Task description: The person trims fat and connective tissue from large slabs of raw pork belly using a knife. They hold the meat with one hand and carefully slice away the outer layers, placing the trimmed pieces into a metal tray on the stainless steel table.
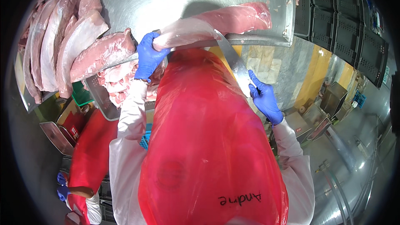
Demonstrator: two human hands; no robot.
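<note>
A long pork loin (237, 18) lies across the front edge of the steel table, pale and fatty toward its left end, redder at the right. Around that left end my blue-gloved left hand (150, 58) is closed. My right hand (266, 102), also in a blue glove, grips a knife; the handle is mostly hidden in the palm. The wide blade of the knife (234, 61) slants up and left, its tip touching the loin's front side near the middle.
More pork loins (62, 41) are piled on the left of the steel table (137, 6). Below them a grey tub (109, 111) holds meat pieces. Black crates (346, 29) stand at the right. At lower left is another person in a red apron (93, 150).
</note>
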